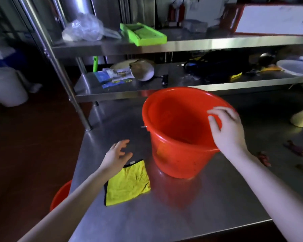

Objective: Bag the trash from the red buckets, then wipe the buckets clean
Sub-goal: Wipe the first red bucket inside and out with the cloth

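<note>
red bucket (178,137) stands mouth-up on a stainless steel table (164,215), long axis near vertical, wide rim at top, narrower base on the steel; whether it leans a little can't be told through the wide lens & blur at the base. it sits mid-table, in front of a two-tier steel shelf unit (182,43). inside shows only glossy red wall w/ a darker patch low down; contents at the bottom not clear. outer wall is bright orange-red plastic, a few dark specks near the base, a small metal handle stub (144,126) poking out at the left under the rim.

right hand (229,131) grips the bucket's near-right rim, thumb inside, fingers curled over the edge. left hand (116,155) hovers slack, fingers loosely spread & holding nothing, over the far-left corner of a yellow cloth (128,183); contact w/ the cloth can't be told. cloth lies flat, dark-edged, just beside the bucket's base on its left-front side.

second red bucket (60,194) shows partly below the table's left edge. reddish scraps (263,158) lie on the table to the right. top shelf carries a lime-green tray (142,34) & a crumpled clear plastic bag (84,29); white tub (5,86) on the floor at left
</note>
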Demonstrator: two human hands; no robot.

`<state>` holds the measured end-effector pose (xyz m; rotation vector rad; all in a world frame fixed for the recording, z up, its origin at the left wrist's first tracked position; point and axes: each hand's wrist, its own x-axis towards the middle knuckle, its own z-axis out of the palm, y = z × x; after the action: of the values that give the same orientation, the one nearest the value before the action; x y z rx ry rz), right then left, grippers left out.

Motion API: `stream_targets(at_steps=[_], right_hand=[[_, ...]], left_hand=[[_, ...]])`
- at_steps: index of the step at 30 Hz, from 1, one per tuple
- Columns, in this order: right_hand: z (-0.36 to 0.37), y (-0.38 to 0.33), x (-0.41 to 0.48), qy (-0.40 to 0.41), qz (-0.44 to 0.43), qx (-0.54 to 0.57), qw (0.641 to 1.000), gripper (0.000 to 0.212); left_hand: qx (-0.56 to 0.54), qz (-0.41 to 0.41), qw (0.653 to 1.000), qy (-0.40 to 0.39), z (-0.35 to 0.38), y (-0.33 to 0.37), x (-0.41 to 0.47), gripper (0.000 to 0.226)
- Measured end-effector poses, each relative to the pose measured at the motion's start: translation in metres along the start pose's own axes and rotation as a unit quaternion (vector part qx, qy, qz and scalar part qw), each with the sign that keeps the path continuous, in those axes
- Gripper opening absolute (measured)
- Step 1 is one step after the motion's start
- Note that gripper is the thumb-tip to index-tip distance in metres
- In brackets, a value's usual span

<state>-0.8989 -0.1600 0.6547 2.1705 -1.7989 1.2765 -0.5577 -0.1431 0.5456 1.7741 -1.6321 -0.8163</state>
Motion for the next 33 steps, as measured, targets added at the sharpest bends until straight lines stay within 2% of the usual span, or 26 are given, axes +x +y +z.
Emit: stream_targets(at_steps=[4, 8, 11, 14, 16, 19, 23, 26, 29, 33], right_hand=[[0.039, -0.08, -0.023, -0.071, -0.153, 0.039, 0.985, 0.019], [0.11, -0.128, -0.065, -0.196, -0.253, 0.047, 0.946, 0.019], [0.172, -0.132, -0.098, -0.352, -0.245, -0.021, 0.903, 0.025], [0.223, -0.117, -0.129, -0.5, -0.173, -0.121, 0.84, 0.037], [0.245, -0.107, -0.15, -0.553, -0.122, -0.159, 0.809, 0.048], [0.259, -0.102, -0.176, -0.551, -0.079, -0.174, 0.812, 0.058], [0.266, -0.103, -0.188, -0.53, -0.094, -0.194, 0.82, 0.065], [0.267, -0.105, -0.188, -0.53, -0.105, -0.206, 0.816, 0.057], [0.264, -0.104, -0.188, -0.511, -0.108, -0.187, 0.832, 0.048], [0.246, -0.095, -0.191, -0.461, -0.061, -0.068, 0.882, 0.064]], left_hand=[[0.049, -0.091, 0.991, -0.086, 0.002, -0.063, -0.026, 0.058], [0.063, -0.135, 0.985, -0.092, 0.008, -0.103, -0.039, 0.059], [0.082, -0.161, 0.982, -0.061, 0.013, -0.128, -0.039, 0.061], [0.055, -0.236, 0.97, -0.035, 0.022, -0.145, -0.037, 0.061], [0.028, -0.271, 0.962, -0.02, 0.031, -0.15, -0.036, 0.059], [-0.021, -0.308, 0.951, 0.019, 0.04, -0.154, -0.035, 0.059], [-0.091, -0.33, 0.939, 0.041, 0.045, -0.154, -0.03, 0.062], [-0.12, -0.295, 0.947, 0.03, 0.047, -0.146, -0.034, 0.05], [-0.155, -0.237, 0.958, 0.047, 0.04, -0.134, -0.04, 0.052], [-0.122, -0.142, 0.98, 0.071, 0.021, -0.107, -0.043, 0.045]])
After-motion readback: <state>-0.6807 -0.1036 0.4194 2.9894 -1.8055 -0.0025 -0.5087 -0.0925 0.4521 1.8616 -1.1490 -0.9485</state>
